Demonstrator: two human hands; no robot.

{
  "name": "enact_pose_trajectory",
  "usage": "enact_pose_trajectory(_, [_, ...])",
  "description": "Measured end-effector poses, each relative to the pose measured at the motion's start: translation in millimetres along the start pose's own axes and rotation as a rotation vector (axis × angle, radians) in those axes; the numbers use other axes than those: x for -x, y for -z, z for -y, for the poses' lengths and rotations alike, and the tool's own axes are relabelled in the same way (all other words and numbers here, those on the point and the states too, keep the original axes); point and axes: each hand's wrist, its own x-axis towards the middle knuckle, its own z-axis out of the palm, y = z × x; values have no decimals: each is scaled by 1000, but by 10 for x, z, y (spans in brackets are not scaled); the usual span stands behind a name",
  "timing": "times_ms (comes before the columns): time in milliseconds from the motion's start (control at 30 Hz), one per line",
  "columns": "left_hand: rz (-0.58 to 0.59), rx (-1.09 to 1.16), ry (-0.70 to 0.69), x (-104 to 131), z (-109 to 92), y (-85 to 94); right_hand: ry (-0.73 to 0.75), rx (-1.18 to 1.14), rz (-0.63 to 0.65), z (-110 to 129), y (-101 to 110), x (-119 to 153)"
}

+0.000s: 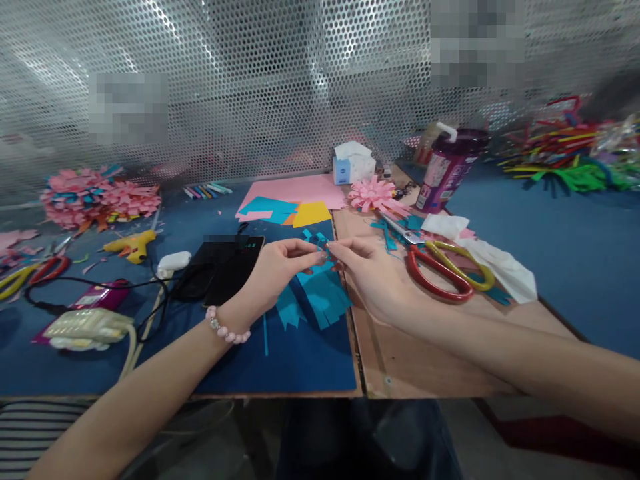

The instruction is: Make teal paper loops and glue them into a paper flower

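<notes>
Curling between left hand (280, 263) and right hand (367, 270), blue paper (315, 237).

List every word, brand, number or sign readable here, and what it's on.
Nothing can be read with certainty.
Purple cup: printed lettering, too blurred to read.
Tissue box: a small mark on its blue side, too small to read.
Black device: tiny green characters near its far edge, too small to make out.
</notes>
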Motion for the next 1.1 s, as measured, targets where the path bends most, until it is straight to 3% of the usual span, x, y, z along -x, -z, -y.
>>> enact_pose_trajectory(500, [-31, -2, -29, 4, -23, -35, -28, 65, -4, 78, -27, 1])
enact_pose_trajectory(767, [-84, -56, -139, -2, 12, 22, 135, 454, 11, 104, 43, 10])
enact_pose_trajectory(1100, [-93, -225, -221, 64, -37, 3, 90, 477, 70, 132, 37, 9])
